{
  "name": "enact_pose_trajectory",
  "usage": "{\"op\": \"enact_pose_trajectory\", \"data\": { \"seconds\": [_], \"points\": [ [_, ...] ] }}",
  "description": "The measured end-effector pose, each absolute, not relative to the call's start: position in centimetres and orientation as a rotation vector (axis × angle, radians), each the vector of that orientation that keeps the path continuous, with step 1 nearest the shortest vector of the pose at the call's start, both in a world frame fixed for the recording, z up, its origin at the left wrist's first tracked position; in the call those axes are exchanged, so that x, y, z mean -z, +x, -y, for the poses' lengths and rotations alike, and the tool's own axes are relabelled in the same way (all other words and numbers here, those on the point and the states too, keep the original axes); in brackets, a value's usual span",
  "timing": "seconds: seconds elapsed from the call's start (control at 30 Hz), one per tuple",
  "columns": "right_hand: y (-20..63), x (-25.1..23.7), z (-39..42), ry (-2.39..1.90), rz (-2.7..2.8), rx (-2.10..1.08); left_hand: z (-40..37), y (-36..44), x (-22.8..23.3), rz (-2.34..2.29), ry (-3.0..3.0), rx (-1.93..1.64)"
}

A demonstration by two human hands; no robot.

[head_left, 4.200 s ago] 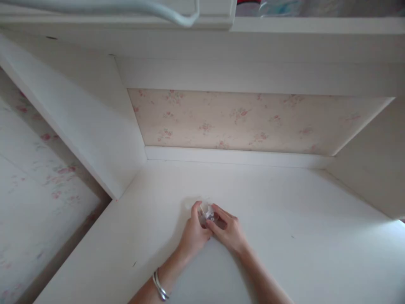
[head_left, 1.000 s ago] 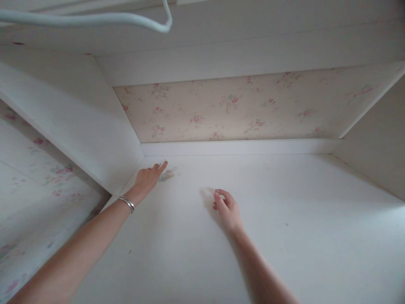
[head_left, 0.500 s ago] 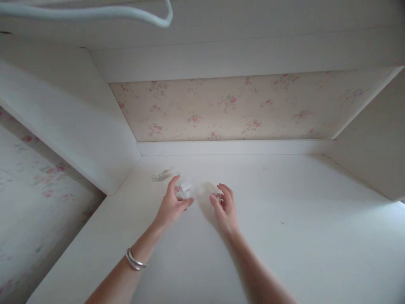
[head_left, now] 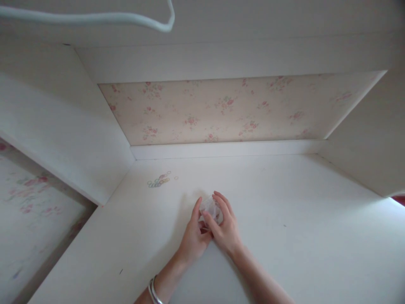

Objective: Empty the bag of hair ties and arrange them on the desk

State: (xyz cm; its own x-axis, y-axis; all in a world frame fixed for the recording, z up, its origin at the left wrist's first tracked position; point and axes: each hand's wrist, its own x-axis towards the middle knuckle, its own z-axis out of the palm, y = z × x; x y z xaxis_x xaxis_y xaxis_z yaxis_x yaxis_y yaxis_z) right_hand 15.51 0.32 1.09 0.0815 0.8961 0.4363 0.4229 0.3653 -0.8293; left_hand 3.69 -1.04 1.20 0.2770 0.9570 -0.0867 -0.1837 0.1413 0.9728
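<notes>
A small clear plastic container [head_left: 210, 207] is held between my two hands above the white desk. My left hand [head_left: 195, 236] curls round its left side, thumb low and fingers up along the edge. My right hand [head_left: 225, 226] grips it from the right, with the thumb laid across its front and the fingers over the far side. The fingers hide much of its outline, and what is inside is not clear. Beyond my left hand lies a loose cluster of small coloured elastic bands [head_left: 159, 180], with a single band [head_left: 176, 177] just to its right.
White side panels [head_left: 104, 185] and a back ledge [head_left: 221, 150] bound the desk [head_left: 303, 253]. A white cable [head_left: 95, 18] hangs across the top left. Small dark marks or bits [head_left: 120, 271] show on the desktop.
My hands, apart before, have come together nearer to me. The container in my left hand has moved right and down, and my right hand has closed on it too.
</notes>
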Motion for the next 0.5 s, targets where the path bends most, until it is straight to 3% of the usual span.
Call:
{"op": "enact_pose_trajectory", "data": {
  "seconds": [0.5],
  "points": [
    [15.8,-0.9,-1.0,-1.258,1.359,-0.710,0.4,2.5,-2.6,-0.820,0.868,-1.004]
  ]
}}
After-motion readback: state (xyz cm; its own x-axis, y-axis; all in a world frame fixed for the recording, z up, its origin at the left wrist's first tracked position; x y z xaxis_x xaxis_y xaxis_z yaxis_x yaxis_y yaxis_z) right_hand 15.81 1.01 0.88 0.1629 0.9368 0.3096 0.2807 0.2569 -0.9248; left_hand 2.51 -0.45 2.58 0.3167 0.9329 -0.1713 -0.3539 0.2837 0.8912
